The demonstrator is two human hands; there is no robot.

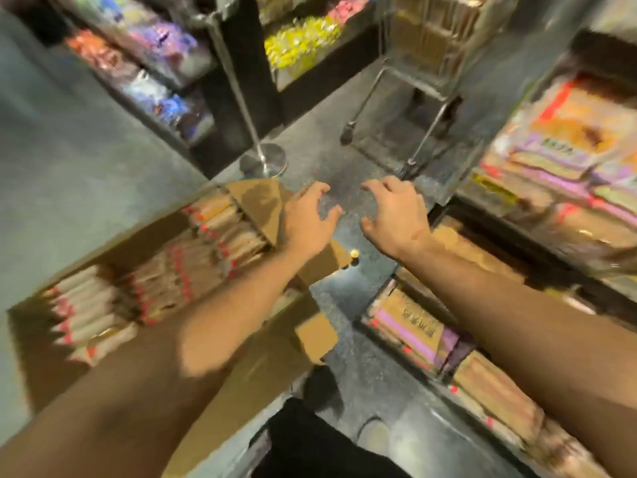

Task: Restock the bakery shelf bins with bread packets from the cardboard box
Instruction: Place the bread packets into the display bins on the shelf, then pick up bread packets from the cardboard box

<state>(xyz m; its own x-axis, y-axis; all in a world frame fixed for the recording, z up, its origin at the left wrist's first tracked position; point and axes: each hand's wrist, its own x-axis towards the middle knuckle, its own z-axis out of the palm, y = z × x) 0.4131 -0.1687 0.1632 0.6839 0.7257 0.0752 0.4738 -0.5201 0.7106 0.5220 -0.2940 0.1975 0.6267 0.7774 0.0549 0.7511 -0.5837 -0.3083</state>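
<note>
An open cardboard box [269,343] stands on the floor at my left, with rows of bread packets [162,270] standing on edge inside. Shelf bins [410,326] with bread packets [568,132] run along my right. My left hand [308,219] hovers over the box's far flap, fingers spread, holding nothing. My right hand [396,212] hangs over the bare floor between box and shelf, fingers curled apart, also with nothing in it. The picture is motion-blurred.
A metal stanchion post with round base [263,160] stands ahead on the floor. A wire trolley [406,98] on wheels is beyond my hands. Shelves of colourful sweets [300,43] line the back. A small yellow object [354,252] lies on the floor.
</note>
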